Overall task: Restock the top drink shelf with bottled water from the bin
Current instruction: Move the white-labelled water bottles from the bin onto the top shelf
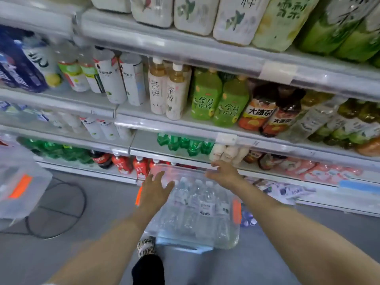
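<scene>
Head cam, blurry. Both hands are low in the centre of the frame, reaching toward the clear bin (pixel 176 169).

- Bin: on the grey floor (pixel 86 260) at bottom centre, right up against the lowest shelves. It has an orange latch (pixel 236 210) on its right side and another on the left, partly behind the wrist.
- Water bottles (pixel 207 200): all inside the bin, upright and packed close, white caps up.
- Left hand (pixel 156 190): fingers spread and straight, holding nothing. It's over the bin's left edge; I can't tell if it's touching.
- Right hand (pixel 224 171): fingers loosely splayed, also holding nothing. It's at the bin's far right corner, fingertips by the rim, but contact isn't clear.
- Highest shelf in view (pixel 185 48): runs across the top of the frame, lined with big bottles (pixel 232 21) with white and green labels.
- Shelves below: tea bottles (pixel 164 93) mid-frame, green soda bottles (pixel 185 145) lower, red cola bottles (pixel 123 163) at the bottom left of the bin.
- Left edge: a second clear bin (pixel 20 182) with an orange latch, and a black cable (pixel 82 202) looped on the floor beside it.
- Bottom centre: a patterned shoe (pixel 146 246) just left of the bin's near corner.
</scene>
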The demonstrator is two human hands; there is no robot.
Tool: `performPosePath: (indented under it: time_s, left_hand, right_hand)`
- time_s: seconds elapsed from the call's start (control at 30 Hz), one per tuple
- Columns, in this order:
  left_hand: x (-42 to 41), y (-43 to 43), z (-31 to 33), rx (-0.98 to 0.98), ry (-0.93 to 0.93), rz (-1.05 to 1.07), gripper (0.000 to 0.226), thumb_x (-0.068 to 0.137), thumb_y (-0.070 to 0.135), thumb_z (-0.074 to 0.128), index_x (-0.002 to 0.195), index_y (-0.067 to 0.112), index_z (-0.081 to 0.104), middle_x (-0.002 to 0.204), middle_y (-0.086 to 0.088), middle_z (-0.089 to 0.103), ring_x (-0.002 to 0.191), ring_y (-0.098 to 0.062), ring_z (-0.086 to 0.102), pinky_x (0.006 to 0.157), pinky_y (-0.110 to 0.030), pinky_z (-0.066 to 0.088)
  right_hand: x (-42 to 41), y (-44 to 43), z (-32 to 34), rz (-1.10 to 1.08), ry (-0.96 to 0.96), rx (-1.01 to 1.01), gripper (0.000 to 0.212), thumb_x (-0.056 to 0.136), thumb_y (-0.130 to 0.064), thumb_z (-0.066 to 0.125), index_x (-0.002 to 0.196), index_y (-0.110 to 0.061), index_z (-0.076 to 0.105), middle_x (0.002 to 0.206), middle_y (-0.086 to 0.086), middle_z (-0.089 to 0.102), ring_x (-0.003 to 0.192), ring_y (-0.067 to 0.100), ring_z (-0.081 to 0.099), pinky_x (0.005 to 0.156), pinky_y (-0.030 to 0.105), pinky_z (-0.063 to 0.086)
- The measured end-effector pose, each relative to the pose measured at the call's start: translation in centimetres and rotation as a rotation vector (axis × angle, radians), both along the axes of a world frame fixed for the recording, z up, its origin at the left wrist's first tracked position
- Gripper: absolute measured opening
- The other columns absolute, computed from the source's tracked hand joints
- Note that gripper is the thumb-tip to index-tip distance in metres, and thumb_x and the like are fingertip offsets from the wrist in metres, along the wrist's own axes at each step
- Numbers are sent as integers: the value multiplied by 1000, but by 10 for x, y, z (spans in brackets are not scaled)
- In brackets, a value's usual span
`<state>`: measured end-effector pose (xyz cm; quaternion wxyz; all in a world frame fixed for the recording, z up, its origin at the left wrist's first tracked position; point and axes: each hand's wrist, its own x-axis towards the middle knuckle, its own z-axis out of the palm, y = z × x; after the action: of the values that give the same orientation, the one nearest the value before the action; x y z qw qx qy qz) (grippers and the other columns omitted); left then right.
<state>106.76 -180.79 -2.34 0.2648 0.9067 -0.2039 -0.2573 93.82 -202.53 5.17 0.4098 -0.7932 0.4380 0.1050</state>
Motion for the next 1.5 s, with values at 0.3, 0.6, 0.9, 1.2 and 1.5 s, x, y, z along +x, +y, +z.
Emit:
performPosePath:
  time_s: [0.3,0.6,0.9,1.2,1.5]
  left_hand:
    - [-35,20,-91,57,-47,-122,71,92,58,58,153,30,35,163,-16,21,152,-32,15,121,-49,12]
    - [-86,3,-135,16,182,-213,77,79,89,5,147,55,14,167,3,-4,153,-29,5,121,-54,16]
    - [-79,3,-130,20,282,-217,57,88,78,15,144,68,14,165,14,-15,153,-25,-1,122,-52,10]
    - [-71,-1,-116,69,374,-221,59,92,70,20,149,58,23,166,7,-14,153,-26,2,123,-49,9]
    - [-86,-19,-58,-9,442,-138,62,100,61,15,156,36,23,167,-2,0,154,-23,-1,123,-46,0]
  right_hand:
    - [-6,18,-116,-364,58,165,59,83,-38,83,131,-16,57,118,7,59,92,22,60,90,39,53]
    - [-21,7,-155,-453,106,234,72,82,-41,83,141,-11,55,142,8,59,126,26,59,97,36,49]
    - [-36,16,-166,-582,20,364,73,77,-37,89,139,-20,54,123,1,57,113,26,62,94,46,56]
    - [-51,13,-149,-596,-63,402,54,82,-30,86,126,-24,55,131,7,62,111,27,65,98,52,55]
    - [-71,13,-77,-534,-273,341,44,79,-30,88,114,-30,61,94,1,75,87,18,71,78,37,57]
